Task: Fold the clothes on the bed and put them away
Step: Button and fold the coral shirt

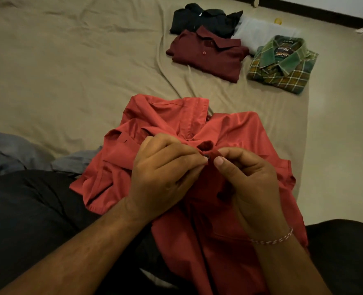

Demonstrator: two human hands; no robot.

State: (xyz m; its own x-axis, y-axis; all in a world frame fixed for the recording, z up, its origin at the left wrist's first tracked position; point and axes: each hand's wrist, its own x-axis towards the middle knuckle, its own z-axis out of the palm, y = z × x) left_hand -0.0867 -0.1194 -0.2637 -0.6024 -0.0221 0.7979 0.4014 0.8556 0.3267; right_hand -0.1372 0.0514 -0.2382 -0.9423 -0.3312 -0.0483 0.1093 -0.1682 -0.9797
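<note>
Both hands pinching red shirt, folded shirts beyond

The red shirt is thin woven cloth, smooth with a faint sheen, creased in soft folds. The bedsheet is matt beige cloth, wrinkled. The maroon polo looks like matt knit (its buttons seem plastic). The plaid shirt is woven cloth, slightly rough, with a printed label at the collar. The black garment is dull cloth. The bracelet is twisted thread.
</note>
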